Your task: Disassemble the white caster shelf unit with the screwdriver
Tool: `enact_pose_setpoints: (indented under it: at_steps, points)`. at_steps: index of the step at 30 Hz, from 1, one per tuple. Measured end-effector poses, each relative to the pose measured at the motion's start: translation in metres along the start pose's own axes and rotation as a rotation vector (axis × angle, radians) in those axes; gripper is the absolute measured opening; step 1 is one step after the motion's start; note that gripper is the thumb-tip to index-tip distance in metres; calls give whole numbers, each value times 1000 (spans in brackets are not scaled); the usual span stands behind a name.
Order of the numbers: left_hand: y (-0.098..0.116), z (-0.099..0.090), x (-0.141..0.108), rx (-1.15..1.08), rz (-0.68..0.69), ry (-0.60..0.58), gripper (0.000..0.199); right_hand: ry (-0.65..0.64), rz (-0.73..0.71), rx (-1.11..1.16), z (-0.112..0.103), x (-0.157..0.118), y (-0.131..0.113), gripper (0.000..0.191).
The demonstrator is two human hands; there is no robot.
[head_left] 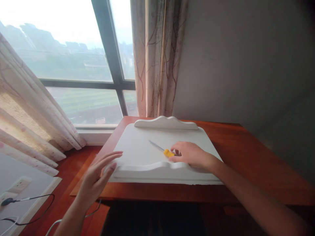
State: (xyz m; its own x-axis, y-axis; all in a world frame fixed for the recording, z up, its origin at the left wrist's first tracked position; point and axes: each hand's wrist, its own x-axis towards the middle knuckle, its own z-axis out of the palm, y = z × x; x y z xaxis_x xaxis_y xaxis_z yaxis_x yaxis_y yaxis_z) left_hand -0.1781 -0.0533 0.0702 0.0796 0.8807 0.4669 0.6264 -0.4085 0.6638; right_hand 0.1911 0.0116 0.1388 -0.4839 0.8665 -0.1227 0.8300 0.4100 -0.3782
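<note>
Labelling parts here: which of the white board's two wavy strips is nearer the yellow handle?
The near strip, on the person's side; the yellow handle is just beyond it, well short of the far strip.

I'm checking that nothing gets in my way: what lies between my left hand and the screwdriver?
Only bare white board lies between the left hand and the screwdriver, as the head view shows.
</note>
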Motion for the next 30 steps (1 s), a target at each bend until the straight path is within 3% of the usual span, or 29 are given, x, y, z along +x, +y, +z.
enact_pose_setpoints:
  at_steps: [6,10,13,17,21,24,30]
  points:
    - [22,9,3,12,164,-81,25,80,92,6,7,6,5,39]
    - [20,10,0,13,162,-89,21,141,153,-8,-5,-13,31,37]
    - [17,10,-2,15,160,-96,23,242,265,-23,-12,-38,74,30]
    - [15,10,-2,18,165,-105,25,441,558,-80,-1,-77,150,31]
    - [17,10,-1,17,187,-94,22,433,715,-113,27,-105,202,36]
    - [18,10,0,16,184,-88,20,378,757,-100,46,-111,215,35]
    - [16,11,-2,12,121,-104,26,295,829,-137,65,-103,211,37]
